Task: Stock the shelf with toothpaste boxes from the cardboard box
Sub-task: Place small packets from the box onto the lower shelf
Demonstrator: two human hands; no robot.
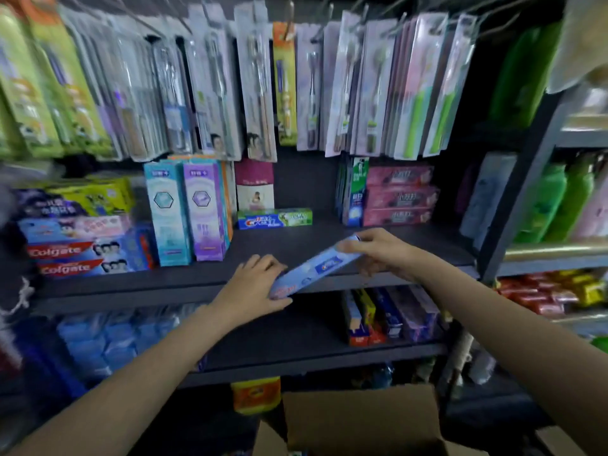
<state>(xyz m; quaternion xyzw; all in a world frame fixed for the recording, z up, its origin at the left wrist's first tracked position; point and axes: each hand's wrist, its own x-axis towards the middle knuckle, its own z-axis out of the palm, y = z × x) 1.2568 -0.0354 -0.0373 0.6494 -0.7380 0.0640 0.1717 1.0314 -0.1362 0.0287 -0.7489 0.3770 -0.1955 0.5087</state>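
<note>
A long light-blue toothpaste box (pixel 316 267) is held slanted over the front edge of the dark shelf (pixel 197 281). My left hand (pixel 255 284) grips its lower left end. Its upper right end is pinched by my right hand (pixel 378 250). A green and blue toothpaste box (pixel 274 218) lies flat further back on the same shelf. The open cardboard box (pixel 358 419) sits below, at the bottom of the view, and its inside is hidden.
Upright teal and purple boxes (pixel 187 209) and Colgate stacks (pixel 79 255) fill the shelf's left. Pink boxes (pixel 399 195) are stacked at its right. Packaged toothbrushes (pixel 256 87) hang above. Green bottles (pixel 556 205) stand on the unit at right. A lower shelf (pixel 296 353) holds more boxes.
</note>
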